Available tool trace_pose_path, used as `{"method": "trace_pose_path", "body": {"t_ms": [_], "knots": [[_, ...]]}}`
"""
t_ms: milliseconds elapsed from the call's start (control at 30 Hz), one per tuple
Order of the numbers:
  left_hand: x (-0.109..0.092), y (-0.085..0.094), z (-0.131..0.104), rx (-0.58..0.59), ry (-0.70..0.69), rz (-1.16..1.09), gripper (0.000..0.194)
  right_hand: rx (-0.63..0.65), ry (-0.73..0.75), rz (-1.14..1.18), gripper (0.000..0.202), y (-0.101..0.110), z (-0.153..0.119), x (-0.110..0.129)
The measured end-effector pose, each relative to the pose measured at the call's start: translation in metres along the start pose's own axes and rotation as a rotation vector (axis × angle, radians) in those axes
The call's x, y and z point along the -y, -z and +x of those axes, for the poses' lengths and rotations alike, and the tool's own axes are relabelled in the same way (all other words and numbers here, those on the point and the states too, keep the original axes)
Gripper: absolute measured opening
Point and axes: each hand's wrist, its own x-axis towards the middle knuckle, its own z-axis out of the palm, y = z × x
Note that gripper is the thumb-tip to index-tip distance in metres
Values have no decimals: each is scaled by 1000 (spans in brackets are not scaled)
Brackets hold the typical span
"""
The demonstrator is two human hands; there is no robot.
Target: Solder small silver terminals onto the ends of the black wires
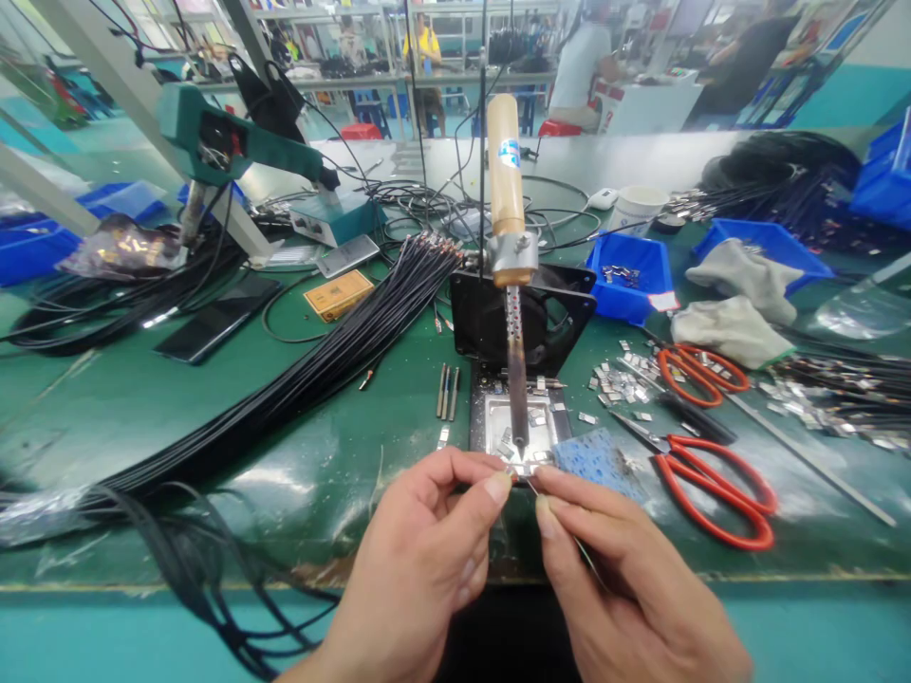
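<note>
My left hand (434, 550) pinches a small piece between thumb and forefinger, too small to make out, just below the soldering iron's tip. Close on its right, my right hand (626, 560) is closed on a thin wire (587, 555) that runs down between its fingers. The soldering iron (507, 171) with its wooden handle stands tip down in front of both hands. Under the tip lies a metal tray (496, 417) with small metal bits. A blue sponge (598, 462) is beside the tray, near my right fingertips. Behind the iron stands a black fan (462, 318).
A thick bundle of black cables (285, 398) crosses the left side. Red-handled scissors (761, 512), a second orange-handled pair (683, 375), a metal rod (818, 465) and a blue bin (630, 261) are at the right. A phone (217, 318) lies left. People sit farther back.
</note>
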Motion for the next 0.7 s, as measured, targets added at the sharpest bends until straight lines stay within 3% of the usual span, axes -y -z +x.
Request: {"method": "trace_pose_path", "body": {"t_ms": [700], "knots": [[-1, 0, 5, -13, -1, 47, 16, 33, 53, -17, 23, 1, 1, -3]]}}
